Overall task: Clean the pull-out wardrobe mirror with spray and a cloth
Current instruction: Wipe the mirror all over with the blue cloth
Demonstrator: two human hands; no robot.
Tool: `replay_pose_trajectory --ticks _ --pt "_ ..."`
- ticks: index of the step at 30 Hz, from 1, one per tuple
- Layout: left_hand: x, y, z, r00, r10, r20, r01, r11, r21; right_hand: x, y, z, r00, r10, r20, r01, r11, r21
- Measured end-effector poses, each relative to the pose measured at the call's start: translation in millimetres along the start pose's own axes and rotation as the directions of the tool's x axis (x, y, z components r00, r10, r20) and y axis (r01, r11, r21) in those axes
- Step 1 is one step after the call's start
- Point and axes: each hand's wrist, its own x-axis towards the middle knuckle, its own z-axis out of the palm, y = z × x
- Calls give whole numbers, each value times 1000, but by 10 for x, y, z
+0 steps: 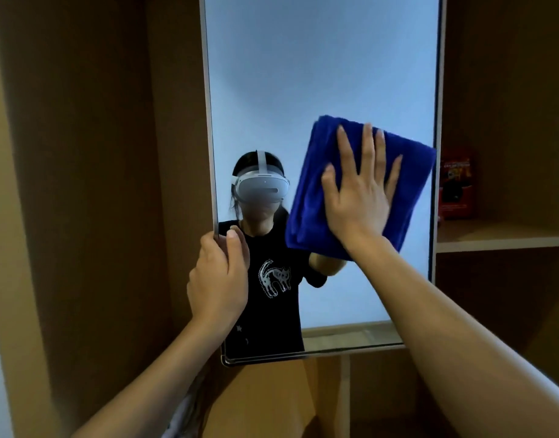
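Note:
The tall pull-out mirror [319, 74] with a thin metal frame fills the middle of the head view. A folded blue cloth [306, 197] lies flat against the glass at the mirror's right side. My right hand [360, 191] presses on the cloth with straight, spread fingers. My left hand [219, 276] grips the mirror's left edge low down, thumb on the glass side, fingers curled behind the frame. The glass reflects a person in a headset and black T-shirt. No spray bottle is in view.
Brown wardrobe panels [91, 184] stand to the left and behind the mirror. On the right a wooden shelf [505, 238] carries a red box [456, 184]. Below the mirror is a vertical divider [344, 396].

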Motion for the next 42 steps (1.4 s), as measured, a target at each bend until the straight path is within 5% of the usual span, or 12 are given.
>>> replay_pose_trajectory --ticks 6,12,16,22,28,35,42 --pt "53 -24 -3 1000 0 -20 -1 999 -33 -574 -354 184 983 -181 26 181 983 5" --pt "81 -82 -5 1000 5 -18 -6 999 -49 -1619 -385 433 847 -496 192 511 859 -34" --pt "51 -71 -11 1000 14 -8 -14 998 -53 -1389 -410 389 844 -506 179 516 856 -15" --pt "50 -59 -46 999 43 22 -42 999 -17 -300 -523 152 943 -326 62 326 945 21" --pt "53 -96 -17 998 61 20 -60 998 -26 -490 -450 172 947 -314 66 315 949 -5" --pt "124 303 -33 872 454 -184 -423 887 185 -579 -404 133 943 -314 113 309 949 58" --pt "426 602 -72 971 237 -18 -237 965 -116 -526 -269 24 959 -281 40 240 876 419"
